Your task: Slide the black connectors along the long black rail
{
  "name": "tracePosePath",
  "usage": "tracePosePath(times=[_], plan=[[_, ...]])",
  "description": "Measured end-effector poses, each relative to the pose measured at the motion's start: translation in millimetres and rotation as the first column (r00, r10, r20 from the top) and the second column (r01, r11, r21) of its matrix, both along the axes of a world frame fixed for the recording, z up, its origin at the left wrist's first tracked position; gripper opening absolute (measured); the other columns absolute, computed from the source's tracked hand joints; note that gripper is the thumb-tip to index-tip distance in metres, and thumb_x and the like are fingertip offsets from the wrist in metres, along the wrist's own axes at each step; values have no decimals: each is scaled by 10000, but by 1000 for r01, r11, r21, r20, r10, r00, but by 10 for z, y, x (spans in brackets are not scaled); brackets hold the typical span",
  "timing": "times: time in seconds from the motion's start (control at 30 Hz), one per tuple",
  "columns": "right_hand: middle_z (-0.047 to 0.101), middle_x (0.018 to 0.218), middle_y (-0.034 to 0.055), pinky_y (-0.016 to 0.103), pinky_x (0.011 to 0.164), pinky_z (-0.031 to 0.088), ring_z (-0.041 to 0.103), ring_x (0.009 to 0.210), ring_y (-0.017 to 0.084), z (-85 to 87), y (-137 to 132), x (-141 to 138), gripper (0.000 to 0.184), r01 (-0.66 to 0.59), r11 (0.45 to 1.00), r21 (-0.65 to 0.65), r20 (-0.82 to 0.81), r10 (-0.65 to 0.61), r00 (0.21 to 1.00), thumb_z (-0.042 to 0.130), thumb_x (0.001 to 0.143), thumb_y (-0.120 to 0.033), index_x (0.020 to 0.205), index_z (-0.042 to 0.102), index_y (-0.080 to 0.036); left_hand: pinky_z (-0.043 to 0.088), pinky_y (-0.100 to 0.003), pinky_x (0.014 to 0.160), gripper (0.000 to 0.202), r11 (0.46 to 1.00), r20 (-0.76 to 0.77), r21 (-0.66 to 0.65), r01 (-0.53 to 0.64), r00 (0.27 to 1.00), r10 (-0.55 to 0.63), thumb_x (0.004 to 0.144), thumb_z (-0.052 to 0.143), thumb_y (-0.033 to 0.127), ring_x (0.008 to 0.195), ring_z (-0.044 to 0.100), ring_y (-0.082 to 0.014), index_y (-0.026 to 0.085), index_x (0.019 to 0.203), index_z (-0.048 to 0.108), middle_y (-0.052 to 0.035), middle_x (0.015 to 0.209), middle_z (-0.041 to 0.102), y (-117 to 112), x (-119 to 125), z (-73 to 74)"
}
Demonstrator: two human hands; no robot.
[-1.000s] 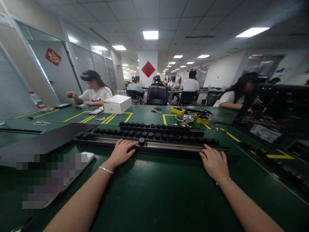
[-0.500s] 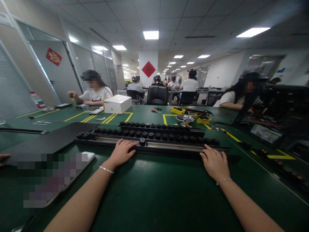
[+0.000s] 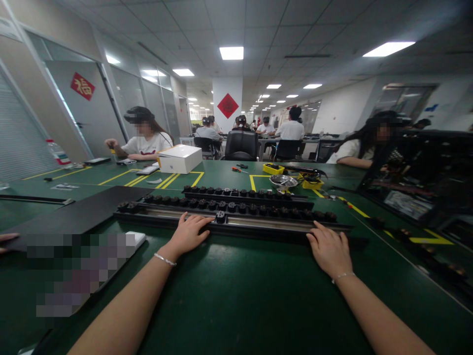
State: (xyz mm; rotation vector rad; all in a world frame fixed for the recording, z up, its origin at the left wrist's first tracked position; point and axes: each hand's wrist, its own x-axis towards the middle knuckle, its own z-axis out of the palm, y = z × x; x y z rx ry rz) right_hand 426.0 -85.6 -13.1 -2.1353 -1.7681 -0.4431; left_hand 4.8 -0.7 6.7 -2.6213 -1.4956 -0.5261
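Observation:
A long black rail (image 3: 258, 224) with a silver channel lies across the green table (image 3: 236, 296) in front of me. Rows of small black round parts (image 3: 236, 206) sit along it and on a second strip behind. My left hand (image 3: 188, 232) rests flat on the rail's near edge, fingers spread, fingertips beside one loose black part (image 3: 220, 216). Further right, my right hand (image 3: 328, 249) lies palm down against the same edge, fingers stretched out. Neither hand holds anything.
A black sheet (image 3: 81, 212) and a white device (image 3: 135, 239) lie to my left, where another person's fingertips (image 3: 7, 239) show at the edge. A white box (image 3: 179, 158), yellow trays (image 3: 272, 169) and a metal bowl (image 3: 283, 181) stand further back. Seated people work at far tables.
Both my hands stay almost still on the rail. Another person's fingertips have come into view at the far left edge.

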Motion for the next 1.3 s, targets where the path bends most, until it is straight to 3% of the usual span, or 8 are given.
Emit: tracePosePath(times=[0.47,1.07,1.3], plan=[[514,1350,58,566,1044,236,466,1188,260,-37,5,4,454,-7,999,51,29,5,1000,241,920,-439,1010,630,-222,130,-557,1088,426,1000,-14,7,10,1000,-10,841,496,347,1150,509,-237,332,1266,495,-27,1196,616,-29,58,15],[504,1358,65,572,1045,235,453,1200,266,-14,10,4,468,2,1000,17,10,-2,1000,240,914,-448,1019,637,-223,132,-551,1086,448,1000,-7,2,9,1000,-9,830,507,341,1147,506,-240,338,1278,484,-32,1203,609,-33,71,17],[512,1347,73,582,1048,231,422,1233,269,-28,5,-6,468,11,999,47,17,-11,1000,247,910,-450,1061,618,-208,109,-611,1067,487,1000,-27,5,17,999,-17,825,516,360,1161,490,-271,362,1307,451,-39,1211,588,-39,134,-3]])
